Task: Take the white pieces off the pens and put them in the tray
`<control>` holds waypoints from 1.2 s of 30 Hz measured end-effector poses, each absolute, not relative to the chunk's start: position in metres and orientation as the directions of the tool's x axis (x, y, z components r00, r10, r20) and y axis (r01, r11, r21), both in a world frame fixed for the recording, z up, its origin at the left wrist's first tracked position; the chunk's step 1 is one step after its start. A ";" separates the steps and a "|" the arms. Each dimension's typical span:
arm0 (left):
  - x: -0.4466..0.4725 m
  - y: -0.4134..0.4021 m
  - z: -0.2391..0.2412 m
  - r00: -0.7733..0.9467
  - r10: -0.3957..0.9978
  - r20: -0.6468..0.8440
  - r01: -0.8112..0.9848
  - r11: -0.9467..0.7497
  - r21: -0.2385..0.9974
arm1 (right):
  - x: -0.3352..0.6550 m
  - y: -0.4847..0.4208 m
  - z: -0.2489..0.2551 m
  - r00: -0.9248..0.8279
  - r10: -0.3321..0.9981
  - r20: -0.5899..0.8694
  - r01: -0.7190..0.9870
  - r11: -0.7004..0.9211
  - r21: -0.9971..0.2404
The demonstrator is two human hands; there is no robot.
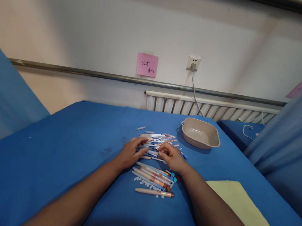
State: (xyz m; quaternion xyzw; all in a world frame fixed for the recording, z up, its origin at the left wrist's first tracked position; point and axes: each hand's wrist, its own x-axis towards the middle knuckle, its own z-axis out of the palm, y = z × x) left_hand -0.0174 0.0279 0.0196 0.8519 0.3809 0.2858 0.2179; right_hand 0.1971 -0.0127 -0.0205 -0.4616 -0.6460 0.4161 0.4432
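A heap of several pens (154, 175) and thin white sticks (156, 139) lies on the blue table cover (70, 146). My left hand (130, 153) rests on the heap's left side, fingers stretched toward the middle. My right hand (171, 156) sits just right of it, fingers curled down and pinched on one of the small pens or sticks in the pile. The fingertips of both hands nearly meet over the pile.
An empty beige tray (200, 133) with handles stands at the back right. A yellow cloth (239, 205) lies at the front right. Behind are a radiator (217, 109), a wall socket with a cable (193, 63) and a pink note (147, 64). Blue curtains hang on both sides.
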 end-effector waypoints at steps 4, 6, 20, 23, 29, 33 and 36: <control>-0.016 0.026 0.019 0.644 0.679 0.352 0.444 -0.707 0.551 | 0.197 -0.014 -0.017 -0.209 0.957 0.203 0.219 0.248 -0.944; -0.015 0.026 0.017 0.630 0.705 0.327 0.463 -0.678 0.571 | 0.197 -0.014 -0.015 -0.214 0.952 0.218 0.204 0.262 -0.943; -0.015 0.024 0.018 0.686 0.679 0.260 0.488 -0.695 0.527 | 0.200 -0.011 -0.015 -0.170 0.942 0.289 0.223 0.323 -0.920; -0.015 0.027 0.019 0.720 0.652 0.238 0.516 -0.732 0.444 | 0.201 -0.010 -0.016 -0.186 0.941 0.283 0.247 0.324 -0.913; -0.016 0.026 0.022 0.706 0.634 0.317 0.496 -0.761 0.417 | 0.202 -0.009 -0.019 -0.197 0.941 0.277 0.315 0.328 -0.891; -0.017 0.025 0.020 0.645 0.666 0.375 0.479 -0.734 0.481 | 0.202 -0.009 -0.021 -0.190 0.944 0.271 0.313 0.320 -0.894; -0.018 0.028 0.017 0.606 0.731 0.315 0.547 -0.670 0.502 | 0.203 -0.009 -0.023 -0.183 0.945 0.271 0.305 0.317 -0.898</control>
